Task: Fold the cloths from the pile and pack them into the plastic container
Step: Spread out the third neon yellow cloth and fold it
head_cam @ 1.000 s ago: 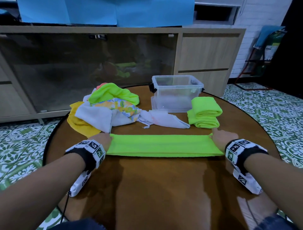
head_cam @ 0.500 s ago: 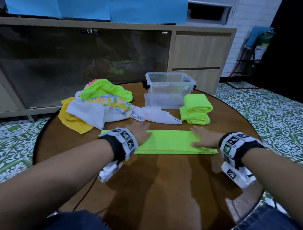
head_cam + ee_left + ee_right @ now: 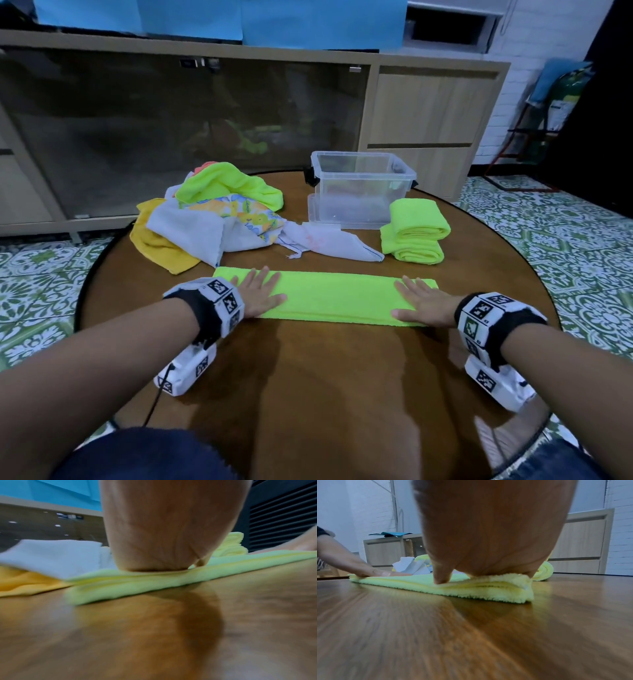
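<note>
A lime green cloth [image 3: 337,296] lies folded into a long narrow strip across the round wooden table [image 3: 325,394]. My left hand [image 3: 258,294] presses flat on its left end, fingers straight. My right hand [image 3: 423,303] presses flat on its right end. In the left wrist view the palm [image 3: 159,534] sits on the strip [image 3: 137,584]; in the right wrist view the palm [image 3: 488,534] flattens the layered end [image 3: 496,589]. Behind lies a loose pile of cloths [image 3: 212,222]: yellow, white, flowered, green. The clear plastic container [image 3: 359,188] stands open at the back.
Two folded lime green cloths [image 3: 416,231] are stacked right of the container. A white cloth [image 3: 329,241] trails from the pile toward them. A wooden cabinet with dark glass doors [image 3: 171,137] stands behind the table. Patterned floor tiles surround the table.
My hands gripped the strip's two ends a second ago. They then slid inward flat over the cloth and now have spread outward again, pressing near each end.
</note>
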A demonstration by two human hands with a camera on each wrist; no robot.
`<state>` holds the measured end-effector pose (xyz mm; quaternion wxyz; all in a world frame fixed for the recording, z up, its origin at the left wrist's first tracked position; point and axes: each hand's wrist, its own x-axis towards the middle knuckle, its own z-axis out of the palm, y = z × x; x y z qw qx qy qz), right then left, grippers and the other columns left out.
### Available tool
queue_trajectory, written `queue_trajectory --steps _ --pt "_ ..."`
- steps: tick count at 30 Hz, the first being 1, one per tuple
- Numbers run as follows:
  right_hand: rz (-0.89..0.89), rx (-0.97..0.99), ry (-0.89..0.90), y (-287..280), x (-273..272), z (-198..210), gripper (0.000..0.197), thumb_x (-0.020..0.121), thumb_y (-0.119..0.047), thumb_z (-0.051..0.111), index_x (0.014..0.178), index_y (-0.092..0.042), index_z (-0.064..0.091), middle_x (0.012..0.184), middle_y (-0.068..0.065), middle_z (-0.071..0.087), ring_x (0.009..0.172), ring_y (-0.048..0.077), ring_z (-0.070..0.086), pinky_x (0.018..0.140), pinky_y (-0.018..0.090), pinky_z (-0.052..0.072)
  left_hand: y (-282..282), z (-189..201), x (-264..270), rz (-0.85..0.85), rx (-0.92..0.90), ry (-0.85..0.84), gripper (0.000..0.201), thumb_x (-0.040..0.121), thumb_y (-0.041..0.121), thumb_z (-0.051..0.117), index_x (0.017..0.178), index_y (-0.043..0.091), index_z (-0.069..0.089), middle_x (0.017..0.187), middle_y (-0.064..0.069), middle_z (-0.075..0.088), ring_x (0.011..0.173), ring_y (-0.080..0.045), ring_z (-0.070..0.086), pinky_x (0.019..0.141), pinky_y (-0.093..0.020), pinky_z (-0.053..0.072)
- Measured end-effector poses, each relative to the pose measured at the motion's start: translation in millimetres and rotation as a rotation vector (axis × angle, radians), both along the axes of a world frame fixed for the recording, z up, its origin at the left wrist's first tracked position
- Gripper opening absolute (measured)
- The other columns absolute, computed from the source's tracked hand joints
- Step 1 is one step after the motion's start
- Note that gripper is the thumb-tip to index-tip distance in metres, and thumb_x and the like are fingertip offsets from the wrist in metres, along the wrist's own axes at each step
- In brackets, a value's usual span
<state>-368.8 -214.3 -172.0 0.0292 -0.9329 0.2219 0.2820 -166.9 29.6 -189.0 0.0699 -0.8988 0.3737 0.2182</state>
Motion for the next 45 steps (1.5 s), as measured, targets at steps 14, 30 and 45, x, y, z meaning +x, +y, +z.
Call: queue_trajectory --steps 14,30,45 --pt "0.173 -0.085 -0.166 99.8 79.5 28.3 0.074 0.096 -0.058 0.017 0.151 -0.013 -0.005 0.158 0.006 -0.013 0.146 0.025 -0.007 0.119 0.042 0.003 31.7 -6.0 20.8 0.100 0.035 -0.094 0.066 0.098 0.055 0.011 0.149 0.022 -0.013 0.156 -0.003 -0.020 0.146 -0.021 -0.010 0.117 -0.043 0.001" --pt "-0.012 -0.021 -0.090 46.7 17.0 -3.1 0.099 0.070 -0.078 -0.007 0.149 -0.019 -0.015 0.156 0.002 -0.021 0.145 0.021 -0.014 0.117 0.037 -0.002 40.3 0.7 18.1 0.058 0.001 -0.085 0.068 0.097 0.056 0.015 0.149 0.022 -0.013 0.157 -0.003 -0.018 0.146 -0.020 -0.008 0.116 -0.044 0.003" --pt "-0.377 -0.295 0.030 -16.6 -35.9 14.4 0.077 0.091 -0.066 0.007 0.151 -0.018 -0.005 0.158 0.002 -0.013 0.146 0.027 -0.009 0.119 0.044 0.001 49.0 13.3 31.1 0.072 0.016 -0.045 0.057 0.101 0.046 0.016 0.152 0.022 0.005 0.159 -0.004 -0.002 0.146 -0.021 0.004 0.117 -0.042 0.010"
